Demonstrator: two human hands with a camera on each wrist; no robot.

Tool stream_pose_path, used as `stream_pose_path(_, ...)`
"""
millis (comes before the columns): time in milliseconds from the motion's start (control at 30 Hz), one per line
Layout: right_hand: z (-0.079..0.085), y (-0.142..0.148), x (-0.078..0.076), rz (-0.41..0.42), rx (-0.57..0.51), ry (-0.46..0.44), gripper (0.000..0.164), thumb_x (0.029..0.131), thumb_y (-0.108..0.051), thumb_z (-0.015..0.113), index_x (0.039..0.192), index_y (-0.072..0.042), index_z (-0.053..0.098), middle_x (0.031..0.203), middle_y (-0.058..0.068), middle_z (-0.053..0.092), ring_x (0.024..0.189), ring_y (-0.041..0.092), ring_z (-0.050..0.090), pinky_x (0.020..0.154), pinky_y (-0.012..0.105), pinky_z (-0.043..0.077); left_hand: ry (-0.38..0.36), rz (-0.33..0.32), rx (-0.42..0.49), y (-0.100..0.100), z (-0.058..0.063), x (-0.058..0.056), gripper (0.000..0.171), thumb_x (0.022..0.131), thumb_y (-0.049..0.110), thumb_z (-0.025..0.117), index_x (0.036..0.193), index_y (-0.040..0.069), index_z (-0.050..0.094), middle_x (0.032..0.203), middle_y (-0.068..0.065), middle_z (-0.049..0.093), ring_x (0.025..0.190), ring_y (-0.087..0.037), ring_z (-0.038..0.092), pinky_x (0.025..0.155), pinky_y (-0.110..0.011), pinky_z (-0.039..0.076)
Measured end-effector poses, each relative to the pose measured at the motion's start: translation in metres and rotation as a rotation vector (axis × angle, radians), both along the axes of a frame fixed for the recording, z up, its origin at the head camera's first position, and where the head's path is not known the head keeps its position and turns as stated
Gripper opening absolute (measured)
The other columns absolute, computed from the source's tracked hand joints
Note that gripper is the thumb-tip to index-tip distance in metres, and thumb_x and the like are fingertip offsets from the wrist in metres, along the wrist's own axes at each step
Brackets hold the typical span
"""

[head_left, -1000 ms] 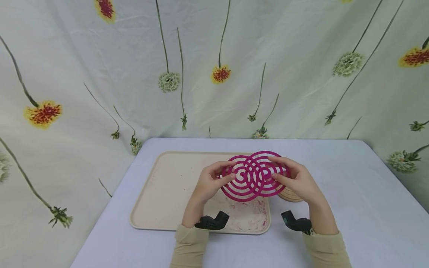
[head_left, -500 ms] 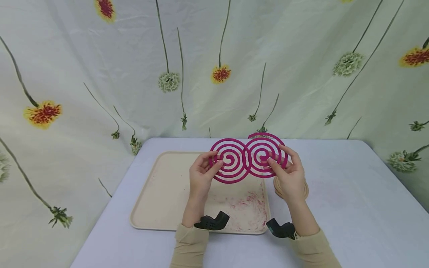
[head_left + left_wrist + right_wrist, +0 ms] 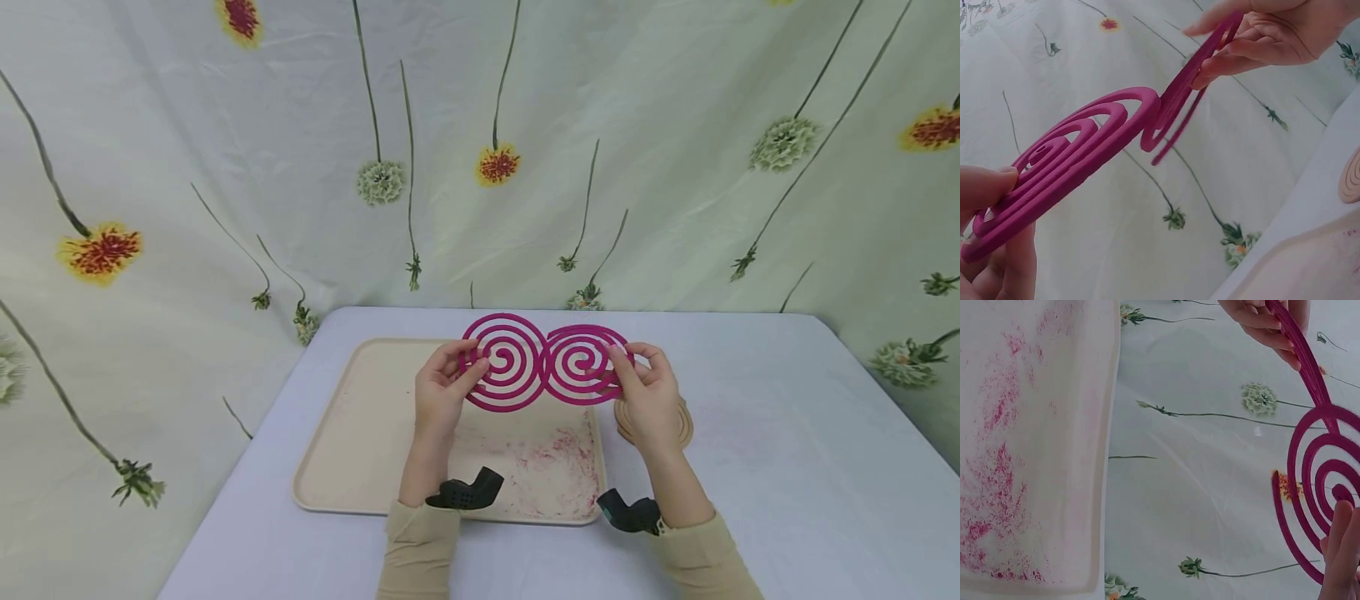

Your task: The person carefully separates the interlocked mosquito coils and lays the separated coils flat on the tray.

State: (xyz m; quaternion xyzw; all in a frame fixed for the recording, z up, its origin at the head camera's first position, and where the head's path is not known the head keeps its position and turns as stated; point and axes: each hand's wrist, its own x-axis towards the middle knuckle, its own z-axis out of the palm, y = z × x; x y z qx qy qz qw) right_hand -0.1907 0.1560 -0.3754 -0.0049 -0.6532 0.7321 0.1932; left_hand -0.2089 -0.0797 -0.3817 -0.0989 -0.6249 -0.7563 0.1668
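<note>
Two magenta mosquito coils are held up side by side above the tray in the head view. My left hand (image 3: 442,400) pinches the left coil (image 3: 1116,140) at its outer side, thumb on the near face and fingers behind. With thumb and fingers my right hand (image 3: 652,408) grips the right coil (image 3: 1342,491), which is tilted relative to the left one. The inner edges of the coils meet in a narrow overlap between the hands. Low on the table, partly hidden behind my right wrist, lies a tan coil-shaped disc (image 3: 685,427).
A beige tray (image 3: 360,433) lies on the white-covered table (image 3: 787,450), with magenta smears toward its right side. Behind the table hangs a flower-print cloth (image 3: 675,200). Each wrist wears a black camera (image 3: 467,492).
The coils overlapped widely one second ago; the hands have drawn them apart sideways and lifted them. Since half a second ago, the left coil has shifted slightly left and the right coil has tilted.
</note>
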Motion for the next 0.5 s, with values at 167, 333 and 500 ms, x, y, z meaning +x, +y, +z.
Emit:
stream_pose_path(167, -0.004, 0.005, -0.001, 0.209, 0.019, 0.122, 0.037, 0.102, -0.02, 0.033, 0.124, 0.008, 0.043, 0.092, -0.008, 0.069, 0.077, 0.009, 0.068, 0.067, 0.024, 0.055, -0.039, 0.027, 0.019, -0.01, -0.001, -0.002, 0.031, 0.084, 0.002, 0.068, 0.114, -0.002, 0.061, 0.113, -0.021, 0.063, 0.095, -0.019, 0.064, 0.081, -0.03, 0.053)
stream_pose_path(333, -0.006, 0.011, -0.004, 0.36, 0.069, 0.216, 0.033, 0.099, -0.005, 0.041, 0.125, 0.016, 0.041, 0.101, -0.005, 0.069, 0.083, 0.012, 0.068, 0.066, 0.029, 0.056, -0.075, 0.051, 0.059, -0.021, -0.001, -0.004, 0.032, 0.085, 0.003, 0.067, 0.116, -0.001, 0.06, 0.116, -0.019, 0.062, 0.098, -0.019, 0.063, 0.083, -0.03, 0.052)
stream_pose_path(500, -0.005, 0.017, -0.004, 0.293, 0.239, 0.183, 0.025, 0.092, -0.003, 0.057, 0.112, 0.013, 0.058, 0.091, 0.0, 0.072, 0.079, 0.012, 0.068, 0.066, 0.028, 0.056, -0.101, 0.074, 0.083, -0.029, -0.003, -0.005, 0.033, 0.085, 0.005, 0.068, 0.117, 0.0, 0.06, 0.117, -0.014, 0.063, 0.101, -0.02, 0.063, 0.084, -0.03, 0.051)
